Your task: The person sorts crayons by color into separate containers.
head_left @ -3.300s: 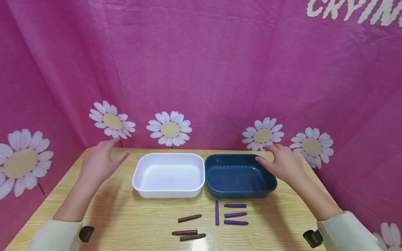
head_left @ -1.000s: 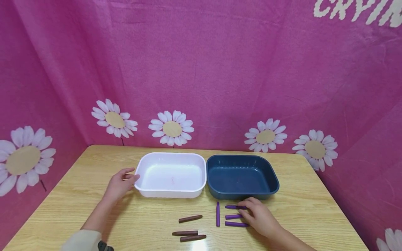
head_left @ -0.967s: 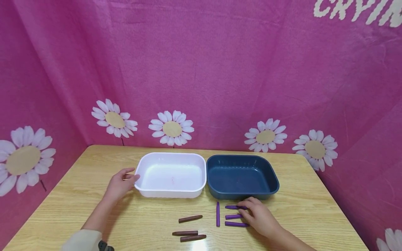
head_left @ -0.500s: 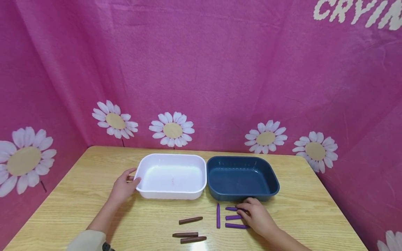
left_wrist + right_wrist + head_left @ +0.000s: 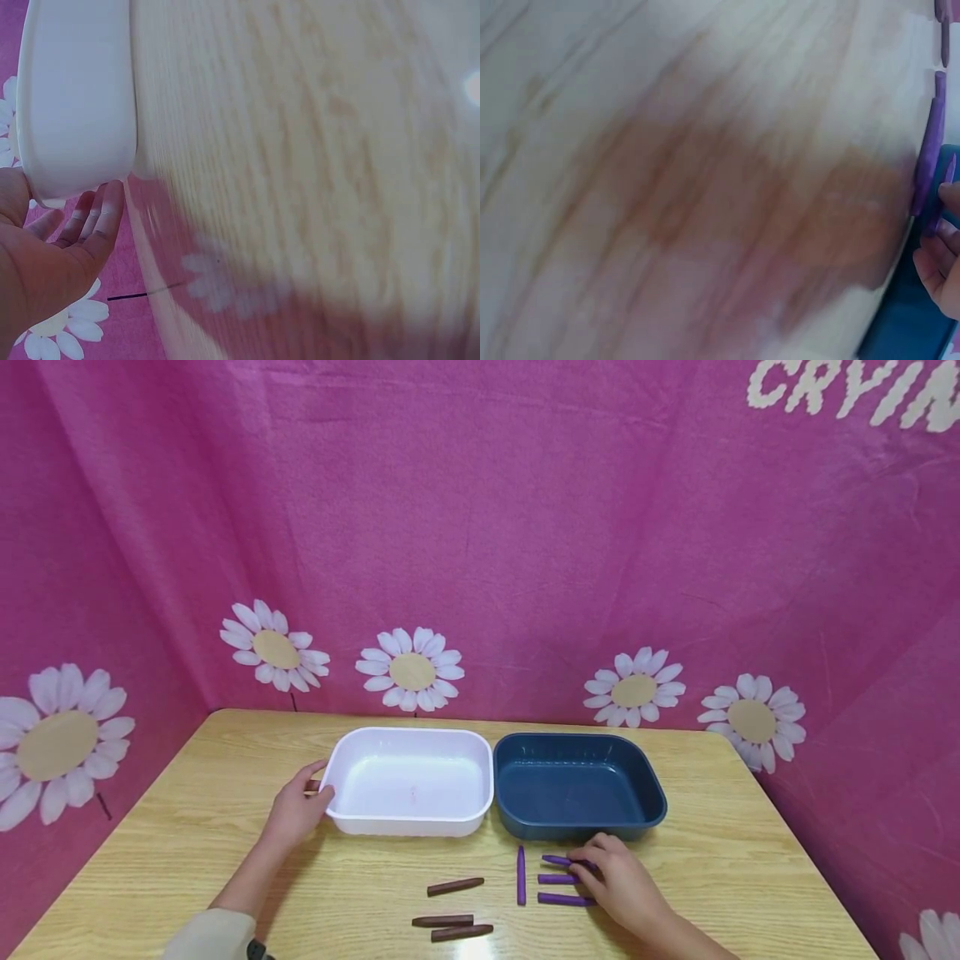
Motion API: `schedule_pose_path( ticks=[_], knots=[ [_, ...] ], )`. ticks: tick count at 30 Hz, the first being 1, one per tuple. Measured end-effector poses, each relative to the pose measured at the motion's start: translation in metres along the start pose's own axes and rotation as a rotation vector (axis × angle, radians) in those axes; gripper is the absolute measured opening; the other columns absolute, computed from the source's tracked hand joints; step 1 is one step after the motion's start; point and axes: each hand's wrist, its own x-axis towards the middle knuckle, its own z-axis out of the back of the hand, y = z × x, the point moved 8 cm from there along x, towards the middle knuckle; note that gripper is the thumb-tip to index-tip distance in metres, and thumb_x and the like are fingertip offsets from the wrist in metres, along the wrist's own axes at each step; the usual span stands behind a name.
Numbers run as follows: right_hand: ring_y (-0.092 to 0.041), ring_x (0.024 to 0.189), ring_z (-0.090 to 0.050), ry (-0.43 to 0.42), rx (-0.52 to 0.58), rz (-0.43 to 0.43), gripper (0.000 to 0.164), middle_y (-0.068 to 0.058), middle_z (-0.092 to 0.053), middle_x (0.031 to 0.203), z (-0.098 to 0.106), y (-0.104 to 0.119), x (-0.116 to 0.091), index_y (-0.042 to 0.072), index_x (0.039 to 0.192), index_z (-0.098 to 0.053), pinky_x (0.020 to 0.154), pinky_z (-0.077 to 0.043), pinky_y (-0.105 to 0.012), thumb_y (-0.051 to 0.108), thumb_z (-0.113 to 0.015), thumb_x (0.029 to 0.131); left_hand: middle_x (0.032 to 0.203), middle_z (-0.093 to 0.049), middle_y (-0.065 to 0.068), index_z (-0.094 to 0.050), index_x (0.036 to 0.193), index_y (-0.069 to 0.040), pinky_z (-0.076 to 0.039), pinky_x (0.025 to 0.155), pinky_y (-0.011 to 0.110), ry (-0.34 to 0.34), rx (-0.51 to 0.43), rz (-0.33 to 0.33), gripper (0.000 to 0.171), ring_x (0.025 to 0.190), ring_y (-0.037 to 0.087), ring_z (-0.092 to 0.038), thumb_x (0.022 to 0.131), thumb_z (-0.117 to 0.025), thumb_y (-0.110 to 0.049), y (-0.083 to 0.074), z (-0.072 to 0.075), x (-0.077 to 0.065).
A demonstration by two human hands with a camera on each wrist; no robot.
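Pink daisy cloth at back, wood table below. R hand has purple crayon pinched b/w thumb + fingers, just on near side of blue tub; can't tell if it's off the table. Crayon sticks out L of the fingertips, long axis approx L-R, abt parallel to tub's near wall, tapered tip pointing L. R hand's the nearer one. L hand well apart, clamped on L end of white tub, thumb at rim, fingers outside.
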Motion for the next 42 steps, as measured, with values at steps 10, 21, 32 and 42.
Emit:
schedule_pose_path(
  ticks=[10, 21, 32, 42],
  knots=[
    [-0.002, 0.077, -0.047, -0.023, 0.061, 0.128, 0.009, 0.015, -0.055, 0.081, 0.015, 0.015, -0.004, 0.018, 0.089, -0.072, 0.064, -0.047, -0.018, 0.015, -0.071, 0.081, 0.11, -0.052, 0.026, -0.035, 0.141, 0.001, -0.058, 0.069, 0.029, -0.006, -0.007, 0.017, 0.052, 0.095, 0.031, -0.058, 0.092, -0.048, -0.011, 0.003, 0.0, 0.001],
    [-0.004, 0.076, -0.049, -0.048, 0.133, 0.193, 0.01, 0.016, -0.056, 0.082, 0.026, 0.035, 0.001, 0.02, 0.089, -0.071, 0.062, -0.045, -0.015, 0.014, -0.071, 0.081, 0.11, -0.052, 0.025, -0.035, 0.141, -0.001, -0.058, 0.068, 0.028, -0.006, -0.011, 0.021, 0.052, 0.095, 0.029, -0.059, 0.092, -0.048, -0.012, 0.005, -0.001, 0.001],
    [-0.004, 0.076, -0.052, -0.041, 0.134, 0.207, 0.011, 0.016, -0.056, 0.081, 0.028, 0.051, 0.009, 0.02, 0.091, -0.072, 0.063, -0.047, -0.016, 0.016, -0.071, 0.081, 0.11, -0.053, 0.025, -0.035, 0.141, -0.001, -0.058, 0.067, 0.027, -0.009, -0.016, 0.022, 0.052, 0.094, 0.028, -0.059, 0.092, -0.048, -0.011, 0.006, -0.003, 0.001],
    [-0.005, 0.077, -0.051, -0.074, 0.129, 0.279, 0.012, 0.01, -0.059, 0.082, 0.033, 0.067, 0.024, 0.016, 0.093, -0.073, 0.063, -0.047, -0.018, 0.014, -0.07, 0.081, 0.111, -0.052, 0.025, -0.035, 0.141, -0.001, -0.058, 0.069, 0.028, -0.019, -0.017, 0.031, 0.053, 0.095, 0.03, -0.058, 0.091, -0.047, -0.012, 0.008, -0.002, 0.003]
  ],
)
